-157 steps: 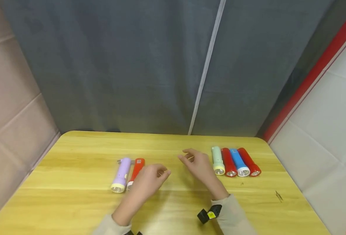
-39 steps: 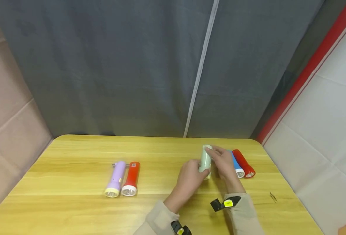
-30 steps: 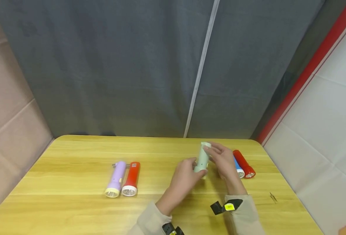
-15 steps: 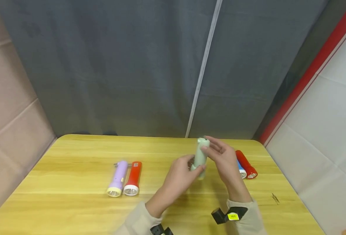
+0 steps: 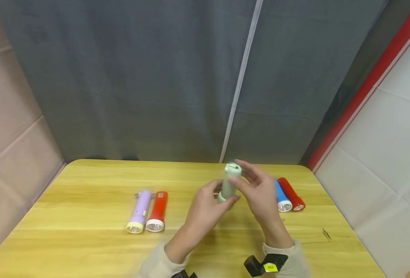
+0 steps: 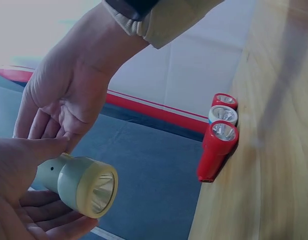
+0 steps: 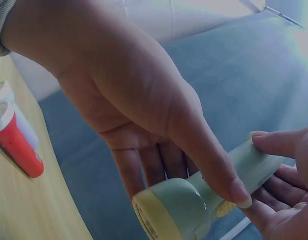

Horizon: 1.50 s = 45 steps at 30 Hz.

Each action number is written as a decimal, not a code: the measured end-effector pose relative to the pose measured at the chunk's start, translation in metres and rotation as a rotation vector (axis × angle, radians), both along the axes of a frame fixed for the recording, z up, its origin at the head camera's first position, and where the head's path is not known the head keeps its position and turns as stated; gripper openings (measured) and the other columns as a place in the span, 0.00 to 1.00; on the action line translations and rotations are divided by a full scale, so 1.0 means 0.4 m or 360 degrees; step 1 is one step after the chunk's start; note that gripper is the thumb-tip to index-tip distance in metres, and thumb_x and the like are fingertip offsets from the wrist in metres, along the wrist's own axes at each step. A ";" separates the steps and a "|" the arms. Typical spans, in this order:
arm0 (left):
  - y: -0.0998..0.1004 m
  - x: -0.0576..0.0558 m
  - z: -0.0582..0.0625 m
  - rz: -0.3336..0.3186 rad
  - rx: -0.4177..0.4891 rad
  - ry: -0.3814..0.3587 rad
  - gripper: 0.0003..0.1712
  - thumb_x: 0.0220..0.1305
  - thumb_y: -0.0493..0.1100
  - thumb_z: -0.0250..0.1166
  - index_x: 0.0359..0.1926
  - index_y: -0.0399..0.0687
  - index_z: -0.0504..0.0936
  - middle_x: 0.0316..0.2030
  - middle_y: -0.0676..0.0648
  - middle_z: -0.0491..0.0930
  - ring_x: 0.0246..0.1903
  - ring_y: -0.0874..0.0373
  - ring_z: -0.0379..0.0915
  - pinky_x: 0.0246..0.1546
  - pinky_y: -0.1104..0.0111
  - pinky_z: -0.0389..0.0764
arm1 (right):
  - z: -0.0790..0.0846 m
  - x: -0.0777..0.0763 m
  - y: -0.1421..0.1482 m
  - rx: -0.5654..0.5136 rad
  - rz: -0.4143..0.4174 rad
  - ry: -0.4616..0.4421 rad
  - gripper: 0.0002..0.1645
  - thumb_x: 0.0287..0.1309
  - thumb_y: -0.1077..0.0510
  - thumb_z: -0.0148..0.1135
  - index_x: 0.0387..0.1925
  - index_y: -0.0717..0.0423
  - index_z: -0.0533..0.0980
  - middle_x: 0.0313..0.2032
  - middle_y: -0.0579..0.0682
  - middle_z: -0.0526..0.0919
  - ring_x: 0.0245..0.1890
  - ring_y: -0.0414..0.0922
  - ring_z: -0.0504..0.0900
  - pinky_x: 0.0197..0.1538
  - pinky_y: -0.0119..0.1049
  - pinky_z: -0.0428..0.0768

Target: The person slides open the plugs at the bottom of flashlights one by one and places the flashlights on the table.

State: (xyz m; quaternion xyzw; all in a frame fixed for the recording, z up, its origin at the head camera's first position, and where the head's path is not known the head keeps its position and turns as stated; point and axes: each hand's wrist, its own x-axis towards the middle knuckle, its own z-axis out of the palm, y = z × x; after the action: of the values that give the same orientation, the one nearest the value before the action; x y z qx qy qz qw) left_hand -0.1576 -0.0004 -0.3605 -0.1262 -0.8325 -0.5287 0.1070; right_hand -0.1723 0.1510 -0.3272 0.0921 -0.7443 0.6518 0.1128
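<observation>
Both hands hold a light-green flashlight [image 5: 229, 183] above the table, its tail up and its head down. My left hand [image 5: 205, 206] grips it near the head; in the left wrist view the cream-rimmed lens [image 6: 101, 192] sits between thumb and fingers. My right hand [image 5: 258, 191] pinches the tail end with thumb and fingers. A yellow switch [image 7: 225, 208] shows beside the left thumb in the right wrist view. In the head view, the right hand hides a red flashlight, which the left wrist view shows as the nearest red flashlight [image 6: 216, 150] in the right row.
On the left of the table [image 5: 86, 208] lie a purple flashlight [image 5: 140, 208] and a red flashlight with a white rim [image 5: 157, 210]. Right of the hands are a blue flashlight [image 5: 282, 197] and another red flashlight [image 5: 291, 194]. A grey curtain [image 5: 138, 85] hangs behind.
The light-green flashlight, earlier lying at the left end of the right row, is now held in both hands. Over the last second it moved left, its tail tilting toward the head camera.
</observation>
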 end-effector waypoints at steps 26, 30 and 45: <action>-0.037 0.010 0.015 -0.0147 0.0109 0.0250 0.25 0.57 0.42 0.77 0.55 0.45 0.83 0.52 0.45 0.87 0.52 0.55 0.85 0.55 0.63 0.84 | 0.020 0.036 -0.004 0.0037 0.0207 0.0236 0.28 0.57 0.67 0.72 0.59 0.59 0.78 0.56 0.48 0.84 0.59 0.40 0.82 0.59 0.30 0.81; -0.040 0.011 0.017 -0.0148 0.0131 0.0224 0.24 0.55 0.42 0.78 0.54 0.44 0.84 0.50 0.45 0.87 0.51 0.54 0.86 0.54 0.62 0.85 | 0.023 0.039 -0.001 0.0016 0.0285 0.0207 0.23 0.64 0.65 0.65 0.61 0.61 0.77 0.56 0.44 0.84 0.58 0.40 0.82 0.60 0.29 0.80; -0.044 0.012 0.018 -0.0145 0.0021 0.0236 0.24 0.53 0.44 0.79 0.52 0.44 0.85 0.50 0.44 0.88 0.50 0.54 0.86 0.52 0.60 0.86 | 0.024 0.038 0.006 -0.0218 0.0485 0.0086 0.26 0.78 0.56 0.46 0.61 0.75 0.72 0.53 0.40 0.87 0.57 0.40 0.83 0.64 0.31 0.78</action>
State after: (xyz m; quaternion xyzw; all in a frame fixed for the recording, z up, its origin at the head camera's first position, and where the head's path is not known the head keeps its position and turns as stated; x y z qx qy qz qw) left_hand -0.1528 -0.0181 -0.3534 -0.2020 -0.8123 -0.5276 0.1452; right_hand -0.1573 0.1532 -0.3176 0.2136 -0.6722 0.7078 0.0387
